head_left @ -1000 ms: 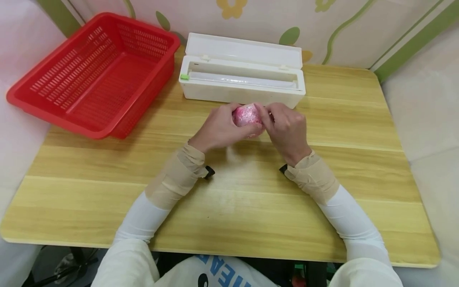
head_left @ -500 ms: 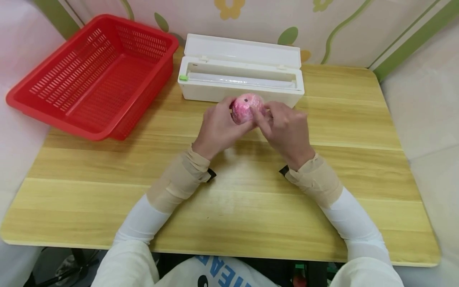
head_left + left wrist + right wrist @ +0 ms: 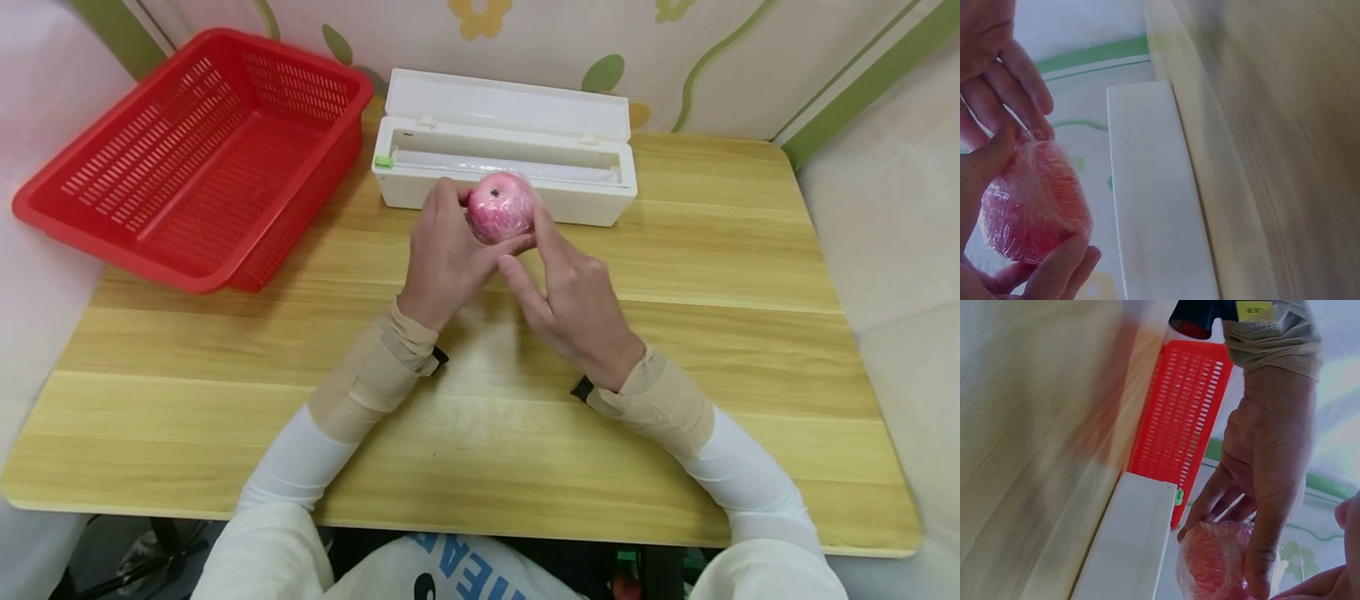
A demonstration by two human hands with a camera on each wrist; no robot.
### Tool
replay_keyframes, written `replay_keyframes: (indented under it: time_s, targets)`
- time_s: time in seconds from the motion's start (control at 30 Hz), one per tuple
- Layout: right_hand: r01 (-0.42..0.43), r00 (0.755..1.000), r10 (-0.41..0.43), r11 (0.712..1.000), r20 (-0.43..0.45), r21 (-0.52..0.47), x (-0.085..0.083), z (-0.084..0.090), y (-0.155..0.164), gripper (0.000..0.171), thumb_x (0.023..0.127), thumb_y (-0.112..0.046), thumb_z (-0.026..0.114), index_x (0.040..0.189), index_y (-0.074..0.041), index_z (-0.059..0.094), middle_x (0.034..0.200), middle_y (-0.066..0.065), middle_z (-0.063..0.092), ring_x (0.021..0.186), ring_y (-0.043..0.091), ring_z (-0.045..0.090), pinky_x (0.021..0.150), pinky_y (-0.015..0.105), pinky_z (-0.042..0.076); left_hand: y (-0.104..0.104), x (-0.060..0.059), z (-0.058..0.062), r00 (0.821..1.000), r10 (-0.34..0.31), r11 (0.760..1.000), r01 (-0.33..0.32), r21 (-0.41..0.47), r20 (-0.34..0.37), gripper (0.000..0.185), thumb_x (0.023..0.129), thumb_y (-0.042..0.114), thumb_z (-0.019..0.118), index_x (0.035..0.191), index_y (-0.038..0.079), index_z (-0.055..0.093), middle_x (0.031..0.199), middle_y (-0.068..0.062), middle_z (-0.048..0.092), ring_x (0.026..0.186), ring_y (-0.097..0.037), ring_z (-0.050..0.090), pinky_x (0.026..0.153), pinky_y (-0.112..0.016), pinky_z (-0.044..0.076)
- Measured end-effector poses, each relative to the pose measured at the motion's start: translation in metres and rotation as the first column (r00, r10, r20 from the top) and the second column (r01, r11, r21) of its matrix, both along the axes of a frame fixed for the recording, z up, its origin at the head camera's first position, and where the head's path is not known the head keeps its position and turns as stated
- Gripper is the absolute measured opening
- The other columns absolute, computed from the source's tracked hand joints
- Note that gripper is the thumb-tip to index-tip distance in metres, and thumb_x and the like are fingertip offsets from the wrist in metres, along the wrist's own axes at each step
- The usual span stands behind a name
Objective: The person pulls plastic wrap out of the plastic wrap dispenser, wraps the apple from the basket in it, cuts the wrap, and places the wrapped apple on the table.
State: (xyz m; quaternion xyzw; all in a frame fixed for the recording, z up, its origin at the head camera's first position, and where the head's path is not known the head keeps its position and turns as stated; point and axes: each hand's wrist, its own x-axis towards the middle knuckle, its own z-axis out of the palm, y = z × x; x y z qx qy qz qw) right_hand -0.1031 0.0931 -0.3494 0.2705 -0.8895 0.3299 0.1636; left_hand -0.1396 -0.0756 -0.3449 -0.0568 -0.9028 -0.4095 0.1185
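Note:
A round pink-red fruit, apple-like with a small dark spot on top, is wrapped in crinkled clear cling film. My left hand holds it above the table, thumb on the near side and fingers round the far left. Beside it, my right hand has its fingers extended, the fingertips at the fruit's right side and the thumb apart below. In the left wrist view, film creases gather over the side of the wrapped fruit. Behind the fruit stands a white cling film box, lid raised, a film roll inside.
A red perforated plastic basket stands at the back left of the wooden table. The box has a green slider at its left end. A flower-patterned curtain hangs behind the table.
The fruit has turned so its dark-spotted top shows, and both hands have shifted it slightly left and away from me. My right fingers have straightened and eased off the film.

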Motion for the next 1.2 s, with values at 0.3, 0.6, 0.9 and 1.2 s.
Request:
replay_keyframes:
  time_s: [0.3,0.6,0.9,1.2]
  targets:
    - [-0.199,0.976,0.215,0.952,0.042,-0.233,-0.001,0.003,0.004,0.068,0.115,-0.039,0.035,0.166,0.002,0.018,0.168,0.017,0.035,0.132,0.022,0.066,0.125,0.035,0.040,-0.011,-0.012,0.003,0.996,0.016,0.925,-0.047,0.376,0.085,0.079,0.082,0.042,0.091,0.132,0.002,0.045,0.129,-0.014,0.058,0.109,-0.020,0.059,0.084,-0.026,0.055]
    - [-0.101,0.994,0.106,0.908,-0.010,-0.408,-0.014,0.006,0.005,0.045,0.106,-0.020,0.051,0.141,0.008,0.056,0.117,0.022,0.075,0.103,0.034,0.074,0.085,0.022,0.056,-0.023,-0.020,0.012,0.981,-0.194,0.706,0.131,0.696,0.012,0.068,0.093,0.018,0.080,0.149,0.011,0.042,0.149,-0.008,0.054,0.134,-0.019,0.056,0.112,-0.034,0.054]
    - [0.043,0.997,-0.001,0.856,0.082,-0.515,-0.031,0.011,0.021,0.055,0.110,-0.026,0.032,0.161,-0.006,0.039,0.161,0.011,0.046,0.145,0.024,0.051,0.118,0.038,0.045,-0.016,-0.017,0.000,0.871,-0.491,0.741,0.429,0.517,-0.018,0.084,0.084,0.003,0.087,0.155,0.012,0.044,0.151,-0.006,0.052,0.134,-0.018,0.055,0.107,-0.036,0.058]
    - [-0.083,0.979,0.011,0.933,-0.205,-0.349,-0.032,-0.004,0.013,0.060,0.113,-0.042,0.035,0.150,0.003,0.052,0.154,0.020,0.056,0.143,0.031,0.054,0.117,0.041,0.050,0.001,-0.004,-0.001,0.814,-0.580,0.689,0.505,0.520,-0.022,0.087,0.075,-0.004,0.092,0.146,0.002,0.043,0.151,-0.011,0.047,0.132,-0.026,0.053,0.093,-0.038,0.064]
